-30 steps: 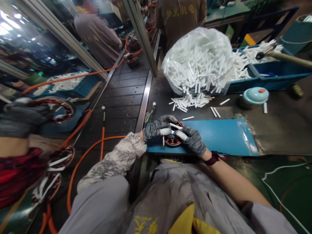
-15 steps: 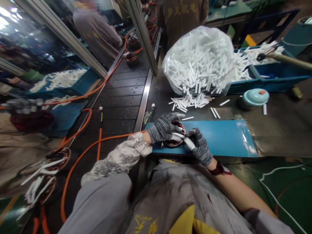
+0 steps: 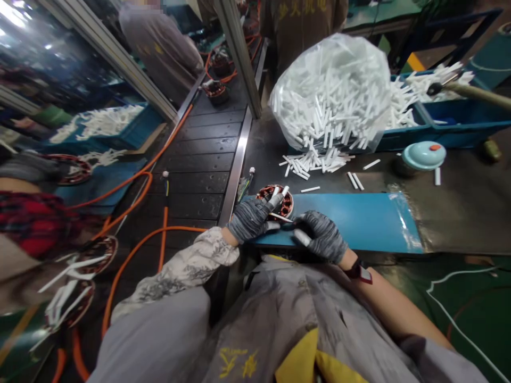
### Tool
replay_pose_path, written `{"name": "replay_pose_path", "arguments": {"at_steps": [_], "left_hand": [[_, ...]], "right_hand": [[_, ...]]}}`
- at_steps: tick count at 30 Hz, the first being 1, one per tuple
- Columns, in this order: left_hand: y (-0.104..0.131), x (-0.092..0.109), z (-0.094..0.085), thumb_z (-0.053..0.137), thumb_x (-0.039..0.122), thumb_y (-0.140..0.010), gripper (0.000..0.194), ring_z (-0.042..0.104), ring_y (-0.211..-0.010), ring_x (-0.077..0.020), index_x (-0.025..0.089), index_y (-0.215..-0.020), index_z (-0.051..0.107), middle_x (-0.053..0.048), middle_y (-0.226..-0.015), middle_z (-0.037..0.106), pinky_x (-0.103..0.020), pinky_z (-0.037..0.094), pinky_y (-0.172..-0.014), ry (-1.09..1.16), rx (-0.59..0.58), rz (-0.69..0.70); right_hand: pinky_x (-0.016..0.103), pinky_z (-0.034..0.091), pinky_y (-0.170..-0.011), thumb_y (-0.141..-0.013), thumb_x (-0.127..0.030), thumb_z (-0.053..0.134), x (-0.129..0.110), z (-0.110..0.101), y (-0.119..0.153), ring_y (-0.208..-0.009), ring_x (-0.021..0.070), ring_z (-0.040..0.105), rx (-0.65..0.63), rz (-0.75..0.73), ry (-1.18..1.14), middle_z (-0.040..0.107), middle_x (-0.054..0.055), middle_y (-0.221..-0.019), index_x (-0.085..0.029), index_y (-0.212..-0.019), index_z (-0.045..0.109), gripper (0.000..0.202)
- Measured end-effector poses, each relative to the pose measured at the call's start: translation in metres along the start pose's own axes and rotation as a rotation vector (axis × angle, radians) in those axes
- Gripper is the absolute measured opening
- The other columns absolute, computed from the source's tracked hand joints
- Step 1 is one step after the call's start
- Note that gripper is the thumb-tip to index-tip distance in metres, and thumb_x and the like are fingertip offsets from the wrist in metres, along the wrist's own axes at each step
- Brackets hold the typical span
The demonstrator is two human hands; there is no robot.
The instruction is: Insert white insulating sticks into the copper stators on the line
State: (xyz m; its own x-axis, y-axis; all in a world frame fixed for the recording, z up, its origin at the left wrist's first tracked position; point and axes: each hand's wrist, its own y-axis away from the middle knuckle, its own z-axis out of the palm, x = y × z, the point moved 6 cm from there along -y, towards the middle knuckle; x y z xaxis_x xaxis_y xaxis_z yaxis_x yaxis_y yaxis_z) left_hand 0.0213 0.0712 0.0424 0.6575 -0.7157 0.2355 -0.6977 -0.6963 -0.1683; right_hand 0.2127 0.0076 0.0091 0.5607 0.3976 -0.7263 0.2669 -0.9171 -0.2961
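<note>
A round motor stator (image 3: 286,204) with copper windings rests at the left end of a blue mat (image 3: 359,221). My left hand (image 3: 252,217), in a grey knit glove with white fingertips, grips its near left side, fingers reaching over the windings and thumb low in front. A thin white sleeve (image 3: 281,217) slants across the stator's near edge toward my right hand (image 3: 322,235). That gloved hand is curled, its index fingertip at the sleeve's end and its white-tipped thumb lower; the exact contact is small and partly hidden.
A clear bag (image 3: 331,96) of white tubes spills onto the bench behind the mat. Blue bins (image 3: 463,119) and a light-blue lidded container (image 3: 423,157) stand right. Left runs a slatted conveyor (image 3: 199,159) with an orange cord (image 3: 167,229); a co-worker's gloved hand (image 3: 30,169) is far left.
The stator and my left hand have shifted left, and more of the windings shows. My hands have moved apart slightly. At far left, the co-worker's hand now has a stator beside it.
</note>
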Motion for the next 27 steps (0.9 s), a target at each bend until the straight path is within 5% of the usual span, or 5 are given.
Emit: {"name": "replay_pose_path", "arguments": {"at_steps": [4, 10, 17, 20, 27], "left_hand": [[0.006, 0.010, 0.000, 0.069, 0.057, -0.089, 0.077, 0.073, -0.089, -0.0304, 0.018, -0.152, 0.050, -0.015, -0.103, 0.075, -0.042, 0.058, -0.084, -0.127, 0.051, -0.013], [0.005, 0.012, -0.001, 0.060, 0.057, -0.095, 0.065, 0.071, -0.101, -0.0344, 0.019, -0.147, 0.057, -0.018, -0.124, 0.072, -0.049, 0.057, -0.092, -0.100, -0.024, 0.046], [0.017, 0.022, 0.007, 0.068, 0.049, -0.092, 0.048, 0.058, -0.133, -0.0343, 0.030, -0.137, 0.065, -0.008, -0.130, 0.072, -0.068, 0.030, -0.121, -0.159, 0.050, 0.129], [0.019, 0.037, 0.019, 0.062, 0.047, -0.097, 0.046, 0.059, -0.133, -0.0300, 0.032, -0.141, 0.062, -0.005, -0.130, 0.073, -0.064, 0.030, -0.123, -0.193, 0.012, 0.122], [0.016, 0.054, 0.027, 0.066, 0.047, -0.094, 0.058, 0.066, -0.120, -0.0329, 0.022, -0.145, 0.058, -0.013, -0.120, 0.075, -0.060, 0.036, -0.121, -0.231, 0.104, 0.046]], "right_hand": [[0.038, 0.056, -0.078, -0.089, -0.049, 0.065, 0.003, 0.007, 0.006, -0.085, 0.0239, 0.070, -0.099, 0.170, -0.119, 0.076, 0.008, -0.099, -0.021, -0.115, 0.069, 0.039], [0.033, 0.050, -0.073, -0.101, -0.056, 0.046, -0.007, 0.012, -0.013, -0.070, 0.0172, 0.060, -0.146, 0.267, -0.322, 0.070, 0.004, -0.080, -0.022, -0.083, 0.068, 0.045], [0.027, 0.038, -0.054, -0.092, -0.060, 0.060, -0.006, 0.018, 0.002, -0.056, 0.0115, 0.042, -0.187, 0.542, -0.893, 0.052, -0.003, -0.061, -0.021, -0.067, 0.054, 0.047], [0.028, 0.040, -0.054, -0.095, -0.061, 0.056, 0.002, 0.009, 0.013, -0.052, 0.0112, 0.040, -0.179, 0.561, -0.794, 0.049, -0.004, -0.056, -0.022, -0.062, 0.052, 0.052], [0.037, 0.056, -0.073, -0.099, -0.061, 0.046, 0.020, -0.025, 0.001, -0.064, 0.0189, 0.060, -0.073, 0.239, -0.258, 0.070, 0.004, -0.071, -0.028, -0.083, 0.072, 0.046]]}}
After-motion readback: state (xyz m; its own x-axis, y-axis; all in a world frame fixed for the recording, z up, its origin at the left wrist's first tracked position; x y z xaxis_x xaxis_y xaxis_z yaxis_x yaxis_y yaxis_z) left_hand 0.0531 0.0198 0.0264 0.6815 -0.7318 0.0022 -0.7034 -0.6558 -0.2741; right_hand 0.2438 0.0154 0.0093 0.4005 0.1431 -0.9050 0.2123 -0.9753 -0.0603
